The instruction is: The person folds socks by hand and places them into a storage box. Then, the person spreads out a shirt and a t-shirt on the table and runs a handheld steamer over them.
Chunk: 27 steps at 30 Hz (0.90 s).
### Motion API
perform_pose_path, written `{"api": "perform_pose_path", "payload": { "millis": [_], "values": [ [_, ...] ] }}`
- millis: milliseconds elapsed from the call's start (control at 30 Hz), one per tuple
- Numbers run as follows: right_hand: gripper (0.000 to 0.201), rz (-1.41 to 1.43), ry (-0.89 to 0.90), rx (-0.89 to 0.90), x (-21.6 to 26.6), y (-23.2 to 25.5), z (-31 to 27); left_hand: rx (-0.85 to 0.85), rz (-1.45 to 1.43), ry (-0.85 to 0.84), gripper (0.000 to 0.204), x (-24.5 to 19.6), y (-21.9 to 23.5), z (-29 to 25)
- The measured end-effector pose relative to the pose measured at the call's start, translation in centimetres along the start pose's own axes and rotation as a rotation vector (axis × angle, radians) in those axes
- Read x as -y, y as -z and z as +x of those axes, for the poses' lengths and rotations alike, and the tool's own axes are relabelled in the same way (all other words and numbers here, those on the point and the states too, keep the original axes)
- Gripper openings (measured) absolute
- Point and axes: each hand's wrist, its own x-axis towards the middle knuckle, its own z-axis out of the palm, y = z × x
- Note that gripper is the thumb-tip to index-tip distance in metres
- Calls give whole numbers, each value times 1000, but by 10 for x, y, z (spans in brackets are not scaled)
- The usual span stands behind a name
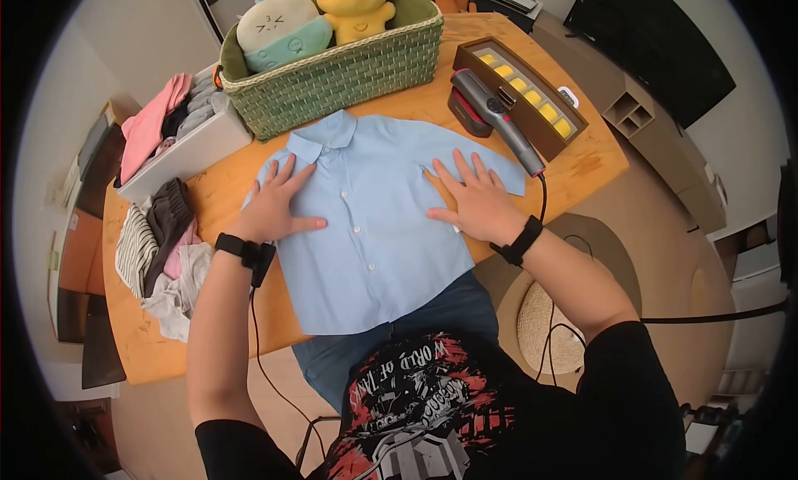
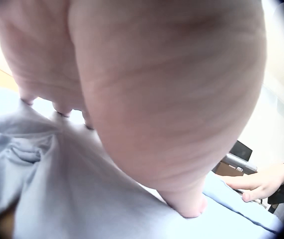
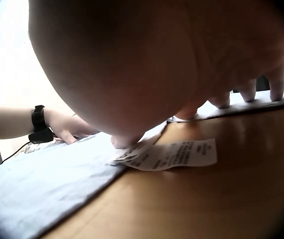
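Observation:
A light blue button-up shirt [image 1: 366,222] lies front side up on the wooden table, collar away from the body. My left hand [image 1: 274,204] rests with spread fingers on the shirt's left shoulder and side; its fingertips touch the cloth in the left wrist view. My right hand [image 1: 480,199] is spread over the right sleeve and side edge, thumb on the shirt's edge. Beside that thumb, a white printed label [image 3: 181,154] sticks out from under the shirt onto the table. Neither hand grips the cloth.
A green woven basket [image 1: 341,81] with plush toys stands at the back. To its left are a white box [image 1: 195,152] of clothes and a loose clothes pile [image 1: 170,247]. At the right lie a grey corded appliance [image 1: 499,118] and a brown box [image 1: 540,135] with yellow items.

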Motion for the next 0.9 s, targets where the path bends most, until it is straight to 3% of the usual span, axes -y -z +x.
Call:
{"api": "perform_pose_path", "payload": {
  "millis": [67, 100, 233, 300, 400, 467, 600, 767, 867, 900],
  "values": [
    [84, 60, 53, -48, -3, 1, 5, -28, 1, -21, 98, 6, 0, -1],
    [84, 56, 56, -42, -4, 11, 5, -144, -83, -56, 91, 9, 1, -10],
    [72, -23, 78, -438, -25, 68, -4, -390, -241, 5, 74, 8, -5, -87],
    [72, -96, 16, -487, -46, 73, -4, -395, -259, 64, 73, -8, -17, -129],
    [76, -74, -60, -430, -79, 59, 4, -399, -309, 54, 68, -34, -58, -159],
    [83, 280, -263, -140, -83, 65, 15, -428, -311, 53, 64, -48, -70, -162],
    [92, 510, -377, -23, -74, 75, 38, -456, -230, 71, 55, -58, -71, -161],
    [94, 545, -366, -19, -69, 77, 44, -494, -295, 85, 55, -55, -70, -160],
    [88, 377, -198, -214, -81, 67, 44, -490, -308, 81, 57, -53, -70, -158],
    [88, 367, -202, -205, -76, 72, 40, -486, -321, 80, 57, -53, -69, -157]
  ]
}}
